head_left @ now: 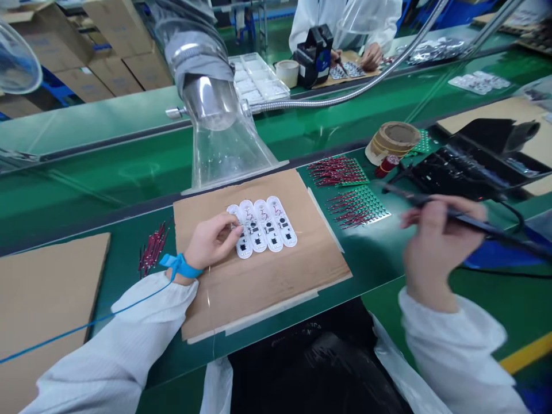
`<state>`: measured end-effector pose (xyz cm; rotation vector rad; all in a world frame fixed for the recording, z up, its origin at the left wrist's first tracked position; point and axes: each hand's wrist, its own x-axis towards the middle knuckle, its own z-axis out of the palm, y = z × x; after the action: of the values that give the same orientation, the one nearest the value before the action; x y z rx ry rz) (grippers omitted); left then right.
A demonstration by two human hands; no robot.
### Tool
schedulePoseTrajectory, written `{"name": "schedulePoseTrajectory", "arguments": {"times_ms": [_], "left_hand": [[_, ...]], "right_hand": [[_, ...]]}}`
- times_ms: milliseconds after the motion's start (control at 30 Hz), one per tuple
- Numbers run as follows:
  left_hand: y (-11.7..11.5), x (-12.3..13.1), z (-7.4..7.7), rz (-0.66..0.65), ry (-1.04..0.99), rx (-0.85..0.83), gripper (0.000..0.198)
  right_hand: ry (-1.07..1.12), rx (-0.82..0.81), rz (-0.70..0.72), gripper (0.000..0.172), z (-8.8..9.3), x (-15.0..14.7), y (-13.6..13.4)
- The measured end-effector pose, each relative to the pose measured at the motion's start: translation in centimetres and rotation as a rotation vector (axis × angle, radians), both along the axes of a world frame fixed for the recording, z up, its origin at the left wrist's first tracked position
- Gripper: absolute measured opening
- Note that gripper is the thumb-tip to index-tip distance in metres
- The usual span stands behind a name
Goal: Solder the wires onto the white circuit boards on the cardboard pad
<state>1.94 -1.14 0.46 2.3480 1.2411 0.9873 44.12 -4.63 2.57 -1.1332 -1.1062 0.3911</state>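
Observation:
Several white rounded circuit boards (268,227) lie side by side on a brown cardboard sheet (276,282), with small black parts and short red wires on them. My left hand (215,237) rests at the leftmost board, thumb and forefinger closed together. A thin strand that looks like solder wire (209,296) trails below it; the tip between the fingers is too fine to make out. A blue strap (181,267) circles that wrist. Off to the right, my right hand (442,241), slightly blurred, grips a soldering iron (483,225) with its tip pointing left, above the bench and away from the boards.
Green boards with red wires (360,206) and a tape roll (392,142) lie to the right. Loose red wires (153,248) are at the left. A clear fume hood (226,144) hangs behind the cardboard. Across the bench, a person's hands (371,57) work on boards.

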Motion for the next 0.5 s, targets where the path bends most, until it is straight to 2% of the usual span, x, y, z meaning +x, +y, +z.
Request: {"name": "schedulePoseTrajectory", "arguments": {"times_ms": [33, 100, 167, 267, 367, 500], "left_hand": [[0.0, 0.0, -0.1, 0.008, 0.004, -0.019, 0.013], [0.1, 0.0, -0.3, 0.038, -0.005, -0.035, 0.015], [0.1, -0.1, -0.3, 0.045, -0.012, -0.009, 0.015], [0.1, -0.2, -0.1, -0.015, -0.006, 0.03, 0.014], [0.2, -0.1, 0.3, -0.095, -0.013, 0.038, 0.011], [0.3, 0.2, 0.4, -0.178, -0.009, 0.062, 0.009]], "right_hand": [[0.034, -0.009, -0.009, 0.018, -1.3, -2.3, -1.1], [0.047, -0.105, 0.125, 0.02, -3.3, -6.2, -3.1], [-0.009, -0.163, 0.179, 0.023, -4.5, -8.3, -4.2], [-0.1, -0.186, 0.187, 0.022, -5.0, -8.1, -5.0], [-0.085, -0.215, 0.252, 0.017, -4.7, -6.8, -5.1], [0.008, -0.275, 0.286, 0.028, -4.1, -6.7, -5.0]]}}
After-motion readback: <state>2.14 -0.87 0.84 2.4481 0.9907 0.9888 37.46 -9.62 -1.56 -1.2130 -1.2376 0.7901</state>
